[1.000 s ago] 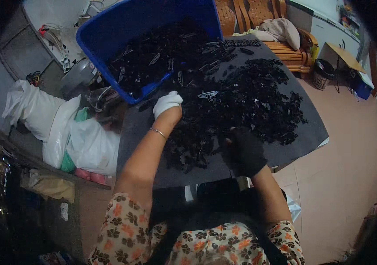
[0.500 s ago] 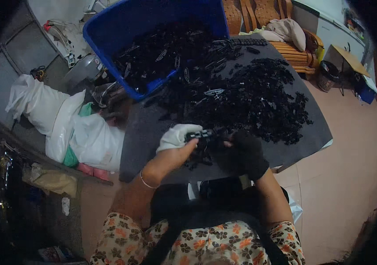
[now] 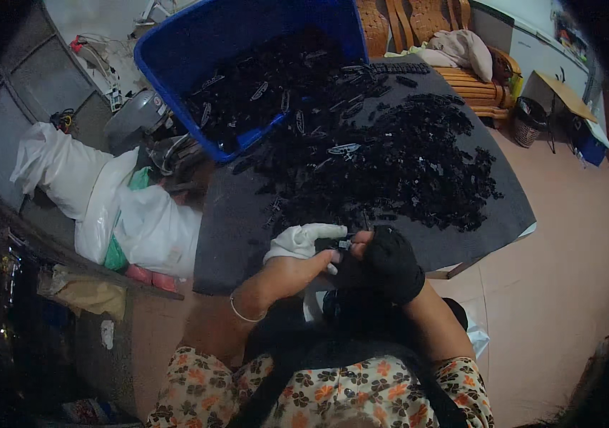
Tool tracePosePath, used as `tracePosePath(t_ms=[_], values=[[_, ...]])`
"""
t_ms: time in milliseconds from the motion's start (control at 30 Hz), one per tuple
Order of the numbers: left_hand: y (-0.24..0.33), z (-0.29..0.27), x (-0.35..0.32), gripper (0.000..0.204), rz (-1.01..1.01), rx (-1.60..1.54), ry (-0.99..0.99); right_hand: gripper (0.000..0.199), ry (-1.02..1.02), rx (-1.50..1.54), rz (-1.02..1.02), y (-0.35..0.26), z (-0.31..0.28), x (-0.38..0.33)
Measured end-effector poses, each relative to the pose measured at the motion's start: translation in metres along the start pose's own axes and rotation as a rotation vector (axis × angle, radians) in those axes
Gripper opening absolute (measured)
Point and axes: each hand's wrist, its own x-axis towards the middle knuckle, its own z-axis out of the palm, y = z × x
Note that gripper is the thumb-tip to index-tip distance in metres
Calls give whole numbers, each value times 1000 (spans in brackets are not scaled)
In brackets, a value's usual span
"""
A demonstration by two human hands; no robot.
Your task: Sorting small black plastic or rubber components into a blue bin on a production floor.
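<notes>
My left hand (image 3: 297, 250), in a white glove with the thumb bare, is closed around a small black plastic part (image 3: 326, 245). A pale, shiny bit shows at its right end. My right hand (image 3: 392, 265), in a black glove with bare fingertips, is pinched against that end; what its fingertips hold is too small and dark to make out. Both hands meet over the near edge of the grey-covered table (image 3: 222, 239). Just beyond them spreads a heap of small black plastic parts (image 3: 418, 160), with a longer, glossy part (image 3: 344, 149) lying on it.
A blue bin (image 3: 169, 100) full of black parts lies tipped toward the table at the far left. White sacks (image 3: 151, 221) crowd the floor on the left. Behind the table stands a wooden bench (image 3: 454, 75); a dark wastebasket (image 3: 528, 123) is at the far right.
Both hands have moved slightly nearer to me, and the held part is turned more out of sight between them. My right fingertips are now pinched at its right end.
</notes>
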Motion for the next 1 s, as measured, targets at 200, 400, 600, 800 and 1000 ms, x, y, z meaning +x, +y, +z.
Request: tracePosePath(t_ms=[200,400,600,800,1000], values=[[7,1,0,30,23,108,24,13,46,6,10,3,2,-4],[-15,18,-5,30,117,-9,240,7,166,500,690,-8,16,-4],[-2,27,-12,26,463,423,212,6,71,1033,968,-22,18,-1],[-15,22,-17,27,100,129,328,13,11,551,753,-23,18,-1],[-17,17,-25,26,98,-15,203,29,25,445,584,-22,8,3]])
